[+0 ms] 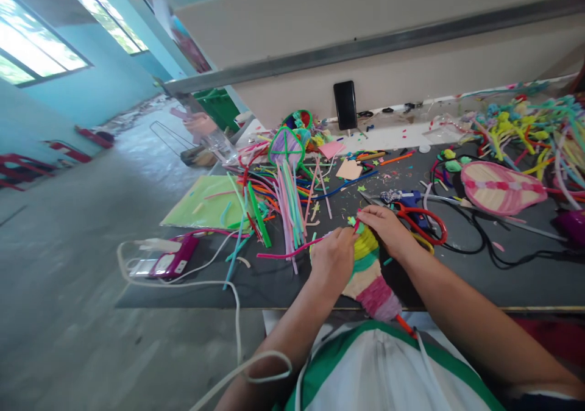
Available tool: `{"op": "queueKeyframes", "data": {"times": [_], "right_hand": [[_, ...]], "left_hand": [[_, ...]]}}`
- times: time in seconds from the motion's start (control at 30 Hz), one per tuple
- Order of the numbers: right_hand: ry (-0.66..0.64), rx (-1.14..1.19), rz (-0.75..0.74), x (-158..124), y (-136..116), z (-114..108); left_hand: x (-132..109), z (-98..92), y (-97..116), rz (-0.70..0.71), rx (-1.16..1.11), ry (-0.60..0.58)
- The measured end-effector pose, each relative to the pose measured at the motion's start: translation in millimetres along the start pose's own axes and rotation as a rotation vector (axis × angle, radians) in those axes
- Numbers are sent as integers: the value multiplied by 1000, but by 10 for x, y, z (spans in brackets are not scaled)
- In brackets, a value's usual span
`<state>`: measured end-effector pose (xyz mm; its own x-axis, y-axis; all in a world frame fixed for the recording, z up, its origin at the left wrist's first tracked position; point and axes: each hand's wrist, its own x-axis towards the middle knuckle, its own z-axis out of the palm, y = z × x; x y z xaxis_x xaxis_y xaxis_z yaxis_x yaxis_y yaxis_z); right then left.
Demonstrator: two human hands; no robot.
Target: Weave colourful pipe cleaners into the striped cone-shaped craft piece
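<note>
Pinched narrow at both fingertips, the person's left hand and right hand meet over a pink stem. Head view, clock directions taken from the point where the hands meet, 12 being the far side. The left hand closes on the stem, whose long free end runs out toward 9 o'clock; the right thumb and fingertips grip a short pink length at the centre. Fingers hide whether the two lengths are continuous. Directly beneath lies a striped panel, banded yellow, green, cream, magenta and lilac, partly covered by the left hand and narrowing toward 5 o'clock, where an orange-red rod extends past the edge of the dark table.

Near 3 o'clock, beside the right wrist: red-handled scissors. At 2 o'clock: a blue glue gun and, well beyond it, a heap of coloured stems. Between 2 and 3, farther out: a pink and cream leaf-shaped piece. At 12: a pale square pad, then a dark-screened phone leaning upright. Between 10 and 11: a lilac, green-edged diamond. Between 9 and 10: a bundle of pastel stems, with a light green sheet farther out. Just below 9, near the table's end: a purple box.
</note>
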<state>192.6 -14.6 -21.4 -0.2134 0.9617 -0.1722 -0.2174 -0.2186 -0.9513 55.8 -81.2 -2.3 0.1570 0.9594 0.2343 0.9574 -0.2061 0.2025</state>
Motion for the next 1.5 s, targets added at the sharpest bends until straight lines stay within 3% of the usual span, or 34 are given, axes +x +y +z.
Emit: {"op": "queueKeyframes", "data": {"times": [0.13,0.4,0.67,0.9,1.1,1.2,1.37,1.5], "right_hand": [[-34,-194,-61,7,15,-33],[-32,-234,-52,-20,27,-40],[57,-139,-82,40,210,-31],[99,-11,-14,3,156,4],[-54,-117,45,-3,46,-11],[-120,-15,114,0,12,-14],[-139,175,240,10,-8,-43],[-82,207,143,19,3,-90]], "left_hand": [[-23,-15,3,15,-14,-1],[-66,3,40,68,-10,-52],[-107,26,56,122,8,-65],[-114,18,92,117,-9,-82],[-105,20,34,31,-21,-71],[-94,6,-9,43,-46,-44],[-57,-30,-11,77,-77,-24],[20,-33,-56,77,-133,-16]]}}
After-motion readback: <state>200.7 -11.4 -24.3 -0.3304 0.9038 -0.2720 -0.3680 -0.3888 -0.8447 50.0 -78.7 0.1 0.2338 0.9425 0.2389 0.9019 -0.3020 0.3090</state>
